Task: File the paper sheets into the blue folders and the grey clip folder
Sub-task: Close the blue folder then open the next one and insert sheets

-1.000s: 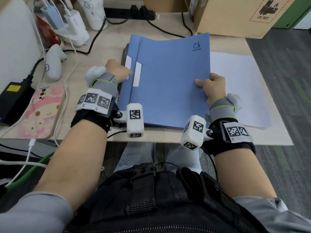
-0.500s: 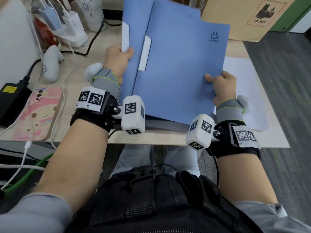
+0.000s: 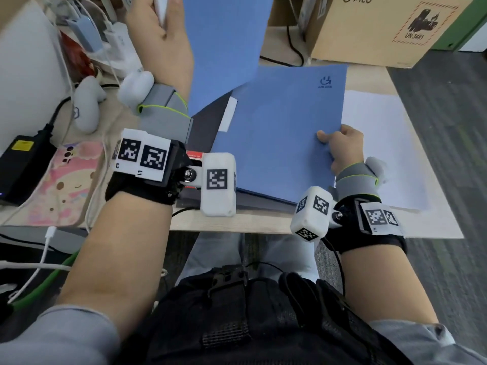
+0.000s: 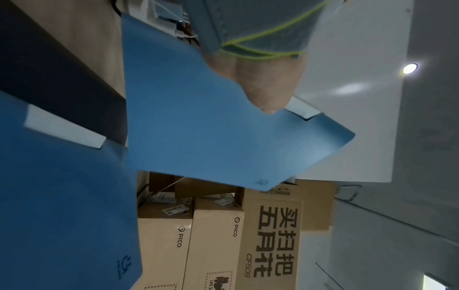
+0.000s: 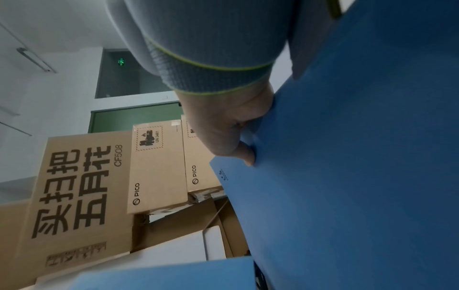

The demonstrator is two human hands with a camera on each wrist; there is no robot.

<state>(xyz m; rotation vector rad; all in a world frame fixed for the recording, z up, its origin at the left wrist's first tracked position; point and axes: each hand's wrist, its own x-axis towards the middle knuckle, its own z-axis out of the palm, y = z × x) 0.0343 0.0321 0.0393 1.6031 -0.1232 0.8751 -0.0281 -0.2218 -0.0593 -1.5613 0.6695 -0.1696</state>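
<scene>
At the left, the left hand (image 3: 163, 30) grips the spine edge of the raised blue folder (image 3: 224, 48), thumb on its face, lifting it clear of the desk (image 3: 237, 222) with its long axis pointing up and away. Below it the grey clip folder (image 3: 205, 127) lies flat. On top, the second blue folder (image 3: 279, 133) tilts, its logo corner far right. The right hand (image 3: 342, 148) pinches its right edge. Farther right lie the paper sheets (image 3: 379, 143).

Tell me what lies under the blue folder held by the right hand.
Under the blue folder in the right hand lies a dark grey folder, showing at its left and near edges. The rest is covered.
</scene>
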